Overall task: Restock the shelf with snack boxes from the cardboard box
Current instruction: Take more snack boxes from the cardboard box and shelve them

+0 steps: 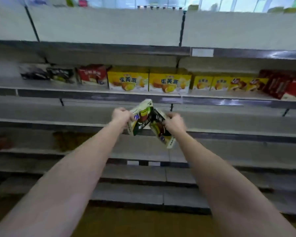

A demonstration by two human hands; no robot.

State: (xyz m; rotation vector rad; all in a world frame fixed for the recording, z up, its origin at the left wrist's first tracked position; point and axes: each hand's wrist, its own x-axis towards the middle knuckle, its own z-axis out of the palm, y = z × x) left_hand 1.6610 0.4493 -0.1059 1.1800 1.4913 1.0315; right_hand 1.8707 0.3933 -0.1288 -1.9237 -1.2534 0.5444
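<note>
Both arms reach forward toward the shelving. My left hand point(120, 115) grips a green-and-black snack box point(141, 118), tilted on end. My right hand point(173, 123) grips a second box of the same kind point(161, 132), tilted the other way. The two boxes touch at their upper edges, in the air in front of a bare grey shelf point(41, 121). One shelf up point(92, 94) stand rows of snack boxes: dark ones point(61, 74) at the left, a red one point(92, 75), yellow ones point(168, 82) in the middle. The cardboard box is out of view.
More yellow boxes point(212, 82) and red boxes point(284, 86) fill the right of the stocked shelf. Above it runs a shelf point(109, 48) with a white back panel. Several grey shelves step out below my arms, down to a brown floor point(143, 223).
</note>
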